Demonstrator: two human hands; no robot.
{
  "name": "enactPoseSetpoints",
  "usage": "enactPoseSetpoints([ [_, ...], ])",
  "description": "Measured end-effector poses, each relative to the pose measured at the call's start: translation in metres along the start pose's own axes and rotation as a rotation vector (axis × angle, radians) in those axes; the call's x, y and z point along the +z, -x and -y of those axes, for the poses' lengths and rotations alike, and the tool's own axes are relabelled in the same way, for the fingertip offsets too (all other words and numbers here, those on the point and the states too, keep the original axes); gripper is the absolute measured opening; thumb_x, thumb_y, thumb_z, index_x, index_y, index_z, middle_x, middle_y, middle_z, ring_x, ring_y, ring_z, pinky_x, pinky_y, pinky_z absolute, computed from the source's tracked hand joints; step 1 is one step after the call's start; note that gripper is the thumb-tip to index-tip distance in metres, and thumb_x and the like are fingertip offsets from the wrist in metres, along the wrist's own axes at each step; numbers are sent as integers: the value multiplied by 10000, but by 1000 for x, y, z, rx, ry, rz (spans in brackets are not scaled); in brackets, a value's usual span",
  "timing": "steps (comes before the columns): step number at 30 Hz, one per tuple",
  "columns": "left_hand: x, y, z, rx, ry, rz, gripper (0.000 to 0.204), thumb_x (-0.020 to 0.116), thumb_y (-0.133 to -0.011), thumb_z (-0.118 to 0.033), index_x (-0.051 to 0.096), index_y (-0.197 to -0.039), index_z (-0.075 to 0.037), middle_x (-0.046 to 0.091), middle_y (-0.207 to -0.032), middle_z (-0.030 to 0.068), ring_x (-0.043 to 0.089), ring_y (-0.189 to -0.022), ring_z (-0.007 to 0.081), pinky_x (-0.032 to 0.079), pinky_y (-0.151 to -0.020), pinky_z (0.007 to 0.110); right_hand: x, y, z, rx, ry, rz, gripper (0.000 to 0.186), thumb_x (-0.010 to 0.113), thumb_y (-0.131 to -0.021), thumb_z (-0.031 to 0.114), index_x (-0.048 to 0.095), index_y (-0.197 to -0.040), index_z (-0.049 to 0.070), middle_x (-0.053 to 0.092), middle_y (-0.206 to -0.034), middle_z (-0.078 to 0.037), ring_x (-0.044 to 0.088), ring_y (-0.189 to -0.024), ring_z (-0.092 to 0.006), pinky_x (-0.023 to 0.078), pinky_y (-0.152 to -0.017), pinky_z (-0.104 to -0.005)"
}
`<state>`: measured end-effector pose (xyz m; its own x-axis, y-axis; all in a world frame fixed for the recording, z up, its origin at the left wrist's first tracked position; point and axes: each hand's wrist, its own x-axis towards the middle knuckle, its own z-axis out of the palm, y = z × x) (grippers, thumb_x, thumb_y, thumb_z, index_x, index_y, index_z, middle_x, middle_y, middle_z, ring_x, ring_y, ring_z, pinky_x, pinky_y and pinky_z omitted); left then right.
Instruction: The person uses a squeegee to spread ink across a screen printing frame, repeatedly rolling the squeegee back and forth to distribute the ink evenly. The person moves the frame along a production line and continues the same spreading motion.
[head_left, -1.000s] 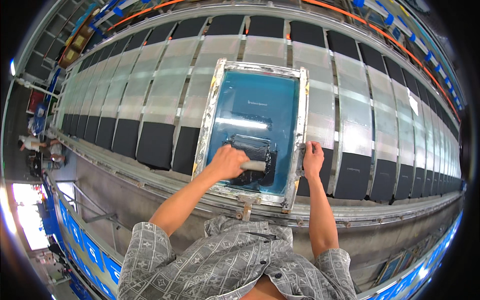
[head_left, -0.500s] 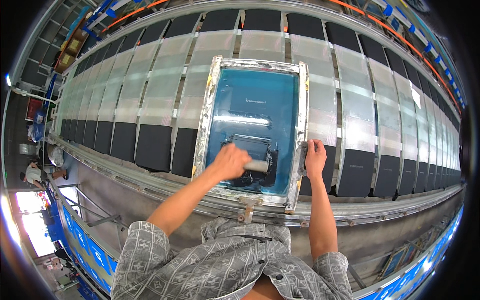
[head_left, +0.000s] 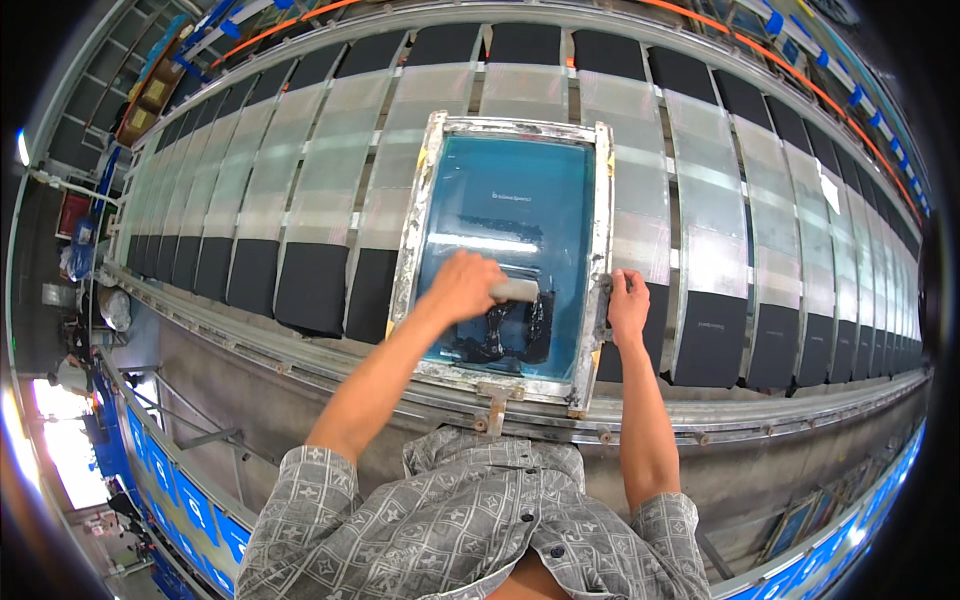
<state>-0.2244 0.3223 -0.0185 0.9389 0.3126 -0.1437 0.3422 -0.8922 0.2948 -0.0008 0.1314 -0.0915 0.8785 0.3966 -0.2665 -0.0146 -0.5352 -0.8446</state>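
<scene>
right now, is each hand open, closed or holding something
Left hand: closed around the grey bar-shaped tool handle.
Right hand: curled at the right edge of the silver rectangular metal frame; whether its grip holds anything cannot be told.

Mid-picture: open run over the blue screen above your left hand; metal rim stands between your hands.

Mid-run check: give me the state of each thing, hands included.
Left hand: closed on squeegee
Squeegee: gripped, over blue screen
Blue screen: flat in metal frame
Black ink: glossy, uneven
Right hand: fingers bent, at frame's right side
Black fabric: laid along panels
</scene>
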Motion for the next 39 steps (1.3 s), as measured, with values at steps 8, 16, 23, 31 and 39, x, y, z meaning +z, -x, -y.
enactPoseSetpoints([
  [8, 16, 133, -47, 13, -16, -317, 513, 714, -585, -62, 668, -1093, -112, 641, -1109, 19, 576, -883, 209, 409, -815, 354, 15, 20, 60, -89, -32, -18, 245, 607, -932, 251, 648, -964, 11, 607, -683, -92, 514, -623, -149, 444, -595, -362],
  [16, -23, 186, 87, -93, 10, -85, 456, 774, -560, -85, 703, -1009, -128, 647, -987, -25, 587, -882, 185, 410, -829, 358, 147, 82, 64, -104, -107, 36, 262, 586, -952, 241, 639, -990, -13, 660, -876, -137, 596, -803, -217, 463, -753, -352],
  [23, -14, 199, 99, -76, 41, -24, 343, 778, -627, -148, 724, -965, -147, 669, -942, -24, 629, -836, 194, 440, -780, 354, 163, 93, 64, -110, -5, -41, 267, 597, -944, 258, 646, -1003, 3, 670, -845, -143, 591, -734, -220, 474, -707, -362],
  [31, -49, 121, 162, 19, 71, -81, 182, 782, -666, -224, 748, -834, -162, 693, -787, 31, 659, -743, 292, 508, -680, 419, 166, 88, 74, -135, 119, -21, 255, 578, -943, 266, 644, -1017, 31, 685, -911, -184, 658, -862, -344, 488, -770, -401],
  [39, -48, 70, 194, 75, 5, -30, 167, 777, -651, -182, 744, -813, -154, 695, -796, 45, 655, -754, 290, 503, -699, 423, 164, 85, 74, -38, 139, 52, 267, 568, -939, 272, 633, -1030, 30, 676, -903, -209, 645, -881, -395, 479, -785, -443],
])
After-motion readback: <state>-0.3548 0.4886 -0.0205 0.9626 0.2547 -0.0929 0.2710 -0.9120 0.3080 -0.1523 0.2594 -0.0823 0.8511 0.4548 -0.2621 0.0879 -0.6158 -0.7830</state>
